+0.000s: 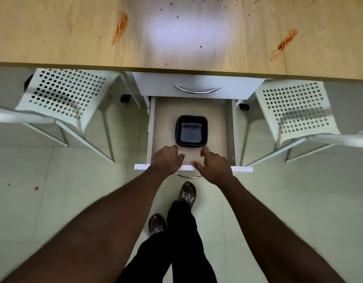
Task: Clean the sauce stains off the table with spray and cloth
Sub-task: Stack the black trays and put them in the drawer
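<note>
Hands over pale drawer (pixel 229 127) — left hand (pixel 166 160) curled loosely, right hand (pixel 213 164) spread, square black tray (pixel 191 130) inside.

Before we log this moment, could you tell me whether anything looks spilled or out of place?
Yes: orange sauce smears and specks streak the wooden table, and red spots dot the floor at left.

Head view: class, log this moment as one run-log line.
drawer open | black container inside | left hand, right hand at drawer front | table stains uncleaned
</note>
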